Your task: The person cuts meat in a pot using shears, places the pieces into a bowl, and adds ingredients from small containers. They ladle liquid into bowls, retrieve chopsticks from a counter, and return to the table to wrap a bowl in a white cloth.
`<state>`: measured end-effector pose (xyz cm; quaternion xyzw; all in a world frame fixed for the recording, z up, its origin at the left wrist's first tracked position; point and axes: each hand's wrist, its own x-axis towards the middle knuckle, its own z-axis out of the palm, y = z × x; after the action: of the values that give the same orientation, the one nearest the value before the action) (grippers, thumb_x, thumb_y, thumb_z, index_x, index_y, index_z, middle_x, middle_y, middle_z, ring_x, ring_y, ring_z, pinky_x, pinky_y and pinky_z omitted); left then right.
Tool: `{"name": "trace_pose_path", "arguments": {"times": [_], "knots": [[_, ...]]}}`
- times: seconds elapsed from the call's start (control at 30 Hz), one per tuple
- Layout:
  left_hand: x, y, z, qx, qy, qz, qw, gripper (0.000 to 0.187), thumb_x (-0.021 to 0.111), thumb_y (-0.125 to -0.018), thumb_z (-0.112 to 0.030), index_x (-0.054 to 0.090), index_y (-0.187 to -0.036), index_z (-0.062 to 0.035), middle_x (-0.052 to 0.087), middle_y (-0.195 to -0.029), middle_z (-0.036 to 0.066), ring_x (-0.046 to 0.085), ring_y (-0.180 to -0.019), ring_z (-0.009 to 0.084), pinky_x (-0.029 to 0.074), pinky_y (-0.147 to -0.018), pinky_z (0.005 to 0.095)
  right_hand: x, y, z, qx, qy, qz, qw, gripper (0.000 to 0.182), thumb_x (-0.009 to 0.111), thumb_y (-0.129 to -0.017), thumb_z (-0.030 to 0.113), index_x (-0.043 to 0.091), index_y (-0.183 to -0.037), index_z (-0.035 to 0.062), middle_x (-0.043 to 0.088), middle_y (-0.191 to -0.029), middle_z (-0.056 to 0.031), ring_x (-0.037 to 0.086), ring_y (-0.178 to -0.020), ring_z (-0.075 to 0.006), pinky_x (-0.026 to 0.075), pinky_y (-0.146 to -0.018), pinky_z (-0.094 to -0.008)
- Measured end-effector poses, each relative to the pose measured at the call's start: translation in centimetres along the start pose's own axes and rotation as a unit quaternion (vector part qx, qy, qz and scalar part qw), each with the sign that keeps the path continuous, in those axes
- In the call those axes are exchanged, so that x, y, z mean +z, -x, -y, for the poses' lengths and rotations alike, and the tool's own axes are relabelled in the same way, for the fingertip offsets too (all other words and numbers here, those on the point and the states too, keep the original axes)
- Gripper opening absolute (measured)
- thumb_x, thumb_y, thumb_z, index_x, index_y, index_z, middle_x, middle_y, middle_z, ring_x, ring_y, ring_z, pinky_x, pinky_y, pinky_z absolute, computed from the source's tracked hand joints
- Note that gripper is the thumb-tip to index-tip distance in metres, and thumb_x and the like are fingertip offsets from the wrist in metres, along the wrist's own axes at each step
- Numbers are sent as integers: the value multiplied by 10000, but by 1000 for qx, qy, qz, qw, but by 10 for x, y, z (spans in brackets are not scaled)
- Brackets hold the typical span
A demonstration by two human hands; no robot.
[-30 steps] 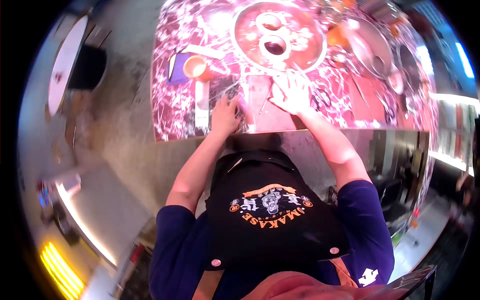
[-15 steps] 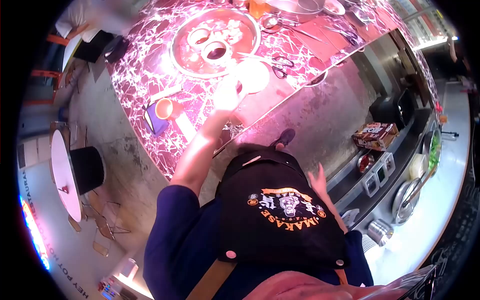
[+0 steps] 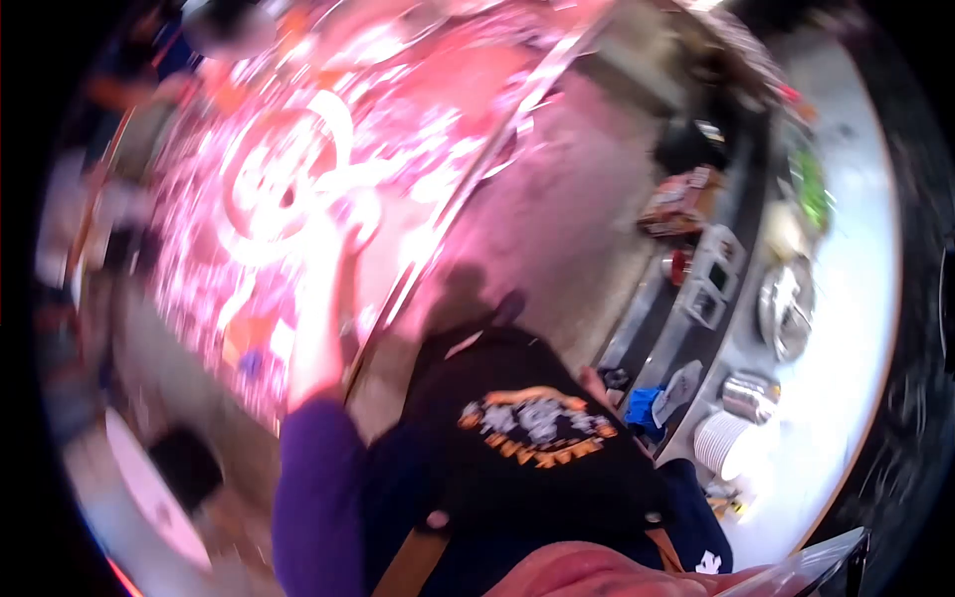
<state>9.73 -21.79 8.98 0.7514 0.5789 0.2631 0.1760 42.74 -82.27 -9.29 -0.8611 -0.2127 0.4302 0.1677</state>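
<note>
My left hand (image 3: 333,234) reaches over the brightly lit marbled table, beside the large round pan (image 3: 227,184). A small pale round item (image 3: 362,213) lies against or just next to its fingers. Glare and motion blur hide the fingers and anything in them. Low at my right side, my right hand (image 3: 594,385) shows only in part past the black apron (image 3: 537,478); its fingers cannot be made out. An orange, blurred item (image 3: 251,333) is on the table near my left forearm.
The right counter bears a metal bowl (image 3: 786,308), a metal container (image 3: 748,396), stacked white dishes (image 3: 721,445) and greens (image 3: 811,189). A box (image 3: 681,201) and a blue item (image 3: 645,408) are near its inner side. Another person (image 3: 229,28) is at the upper left.
The view has swung, shifting the table and pan left and bringing more of the right counter in. My left hand appears further left, still beside the pan. My right hand shows less.
</note>
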Motion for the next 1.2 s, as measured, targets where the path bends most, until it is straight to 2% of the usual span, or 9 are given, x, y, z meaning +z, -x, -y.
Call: {"name": "trace_pose_path", "arguments": {"times": [0.07,0.1,0.47,0.6,0.67,0.87,1.0,1.07,1.2], "knots": [[-19,-13,45,-55,-144,318,936,778,910,-538,-229,535,-1177,10,677,-951,163,658,-826,275,543,-720,371,-28,-21,47,25,1,6,1000,673,693,-807,385,478,-1333,24,560,-1263,-259,561,-1148,-379,441,-981,-407],[43,18,100,18,-82,37,996,753,918,-531,-243,544,-1137,0,671,-878,131,648,-774,249,534,-678,376,-33,-26,47,31,23,-3,999,705,683,-804,437,470,-1345,37,567,-1265,-241,572,-1139,-362,455,-968,-399],[11,41,21,43,-161,-91,982,720,827,-680,-390,514,-1171,33,545,-1166,221,545,-1084,410,451,-918,480,11,5,5,107,-70,-108,986,487,675,-833,395,601,-1181,63,657,-1007,-128,636,-905,-259,522,-792,-380],[-11,67,-30,129,-58,-151,978,488,748,-759,-279,578,-1089,38,609,-1020,212,592,-975,369,457,-854,456,82,55,19,200,-438,-8,876,209,621,-905,289,627,-1040,130,539,-765,-3,505,-605,-104,412,-477,-269],[-22,110,-88,213,123,-29,969,147,615,-776,-120,614,-820,20,597,-733,179,612,-746,359,480,-724,435,129,70,46,132,-374,-34,917,241,612,-917,332,659,-1026,123,604,-818,-11,555,-678,-123,472,-577,-302],[113,282,99,150,-4,616,774,476,587,-871,-475,669,-1083,-57,652,-1031,229,621,-1017,343,472,-893,415,209,172,53,125,-197,2,972,449,623,-898,390,658,-1152,21,681,-1064,-181,645,-987,-282,481,-890,-359],[80,324,127,107,-102,661,736,593,471,-895,-609,711,-1031,-84,673,-1057,190,630,-995,354,482,-882,430,181,264,16,150,-348,-47,924,449,553,-910,334,565,-1271,70,611,-1185,-84,582,-1081,-226,453,-859,-354],[77,328,139,131,-180,665,713,564,486,-887,-574,701,-1058,-81,673,-1059,188,634,-987,362,493,-868,441,239,286,-113,299,-610,-201,706,471,489,-938,371,531,-1297,69,550,-1269,-58,485,-1205,-218,405,-914,-397],[40,362,134,72,-92,569,814,440,556,-889,-439,665,-1104,-71,666,-1086,175,619,-1028,352,483,-906,424,231,311,-183,325,-590,-183,716,437,482,-933,365,550,-1247,69,570,-1222,-65,506,-1164,-226,409,-919,-413]]}}
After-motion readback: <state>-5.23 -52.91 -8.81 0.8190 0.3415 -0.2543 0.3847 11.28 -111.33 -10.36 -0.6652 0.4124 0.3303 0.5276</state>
